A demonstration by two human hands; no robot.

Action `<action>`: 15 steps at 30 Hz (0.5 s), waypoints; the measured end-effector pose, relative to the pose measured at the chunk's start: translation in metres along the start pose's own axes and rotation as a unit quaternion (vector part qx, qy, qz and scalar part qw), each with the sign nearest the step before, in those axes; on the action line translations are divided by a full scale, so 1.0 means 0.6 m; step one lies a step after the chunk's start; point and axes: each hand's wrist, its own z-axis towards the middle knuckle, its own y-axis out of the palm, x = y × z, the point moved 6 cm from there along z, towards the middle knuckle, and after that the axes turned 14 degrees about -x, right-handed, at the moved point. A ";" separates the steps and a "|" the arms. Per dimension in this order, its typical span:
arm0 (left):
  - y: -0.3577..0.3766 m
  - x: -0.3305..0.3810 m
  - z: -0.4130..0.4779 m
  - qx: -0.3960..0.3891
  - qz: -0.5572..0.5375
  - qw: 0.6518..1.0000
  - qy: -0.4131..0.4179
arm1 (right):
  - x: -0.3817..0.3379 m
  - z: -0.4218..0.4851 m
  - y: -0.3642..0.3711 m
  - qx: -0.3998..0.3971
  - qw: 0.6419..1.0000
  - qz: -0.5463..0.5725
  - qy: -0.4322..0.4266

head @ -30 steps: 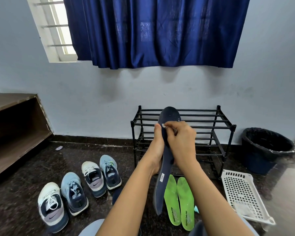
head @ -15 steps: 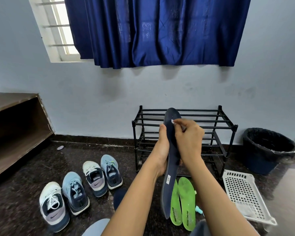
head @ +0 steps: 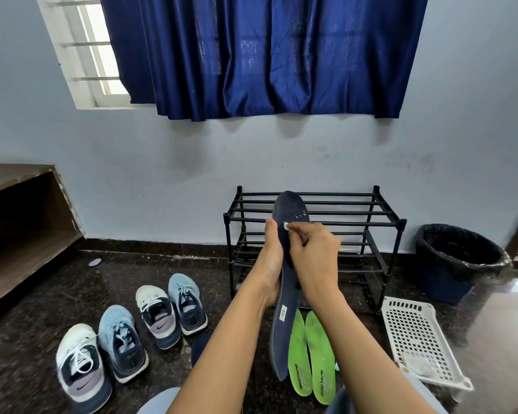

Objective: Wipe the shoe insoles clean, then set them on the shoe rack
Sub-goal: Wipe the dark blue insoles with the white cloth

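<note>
shoes (head: 159, 322): Nike swoosh | green insoles (head: 321, 351): lettering ending "TAPE"

This is a room in somebody's home, the corner where the shoes are kept. A deep blue curtain (head: 263, 55) hangs over a barred window (head: 97, 55) in a pale painted wall (head: 162, 162), above a dark speckled stone floor (head: 36, 300). Against the wall stands a low black shoe rack (head: 385, 223), with four sneakers (head: 159, 316) paired off on the floor beside it and two green insoles (head: 322, 354) lying in front. A bag-lined bin (head: 458, 261), a white plastic basket (head: 416, 339) and a brown wooden shelf unit (head: 18, 234) stand nearby.
</note>
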 end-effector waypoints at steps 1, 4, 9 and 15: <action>0.000 0.001 0.001 -0.002 -0.002 1.000 0.002 | 0.000 -0.001 0.002 -0.004 1.000 -0.005 0.000; 0.006 0.000 -0.003 -0.007 -0.007 1.000 -0.009 | 0.010 0.014 -0.008 0.024 1.000 0.003 0.012; 0.005 -0.006 -0.001 -0.006 0.007 0.999 -0.034 | 0.023 0.019 -0.020 0.041 0.998 0.025 0.035; 0.006 -0.004 -0.003 -0.012 -0.018 0.999 -0.027 | 0.018 0.020 -0.019 0.041 0.999 0.025 0.027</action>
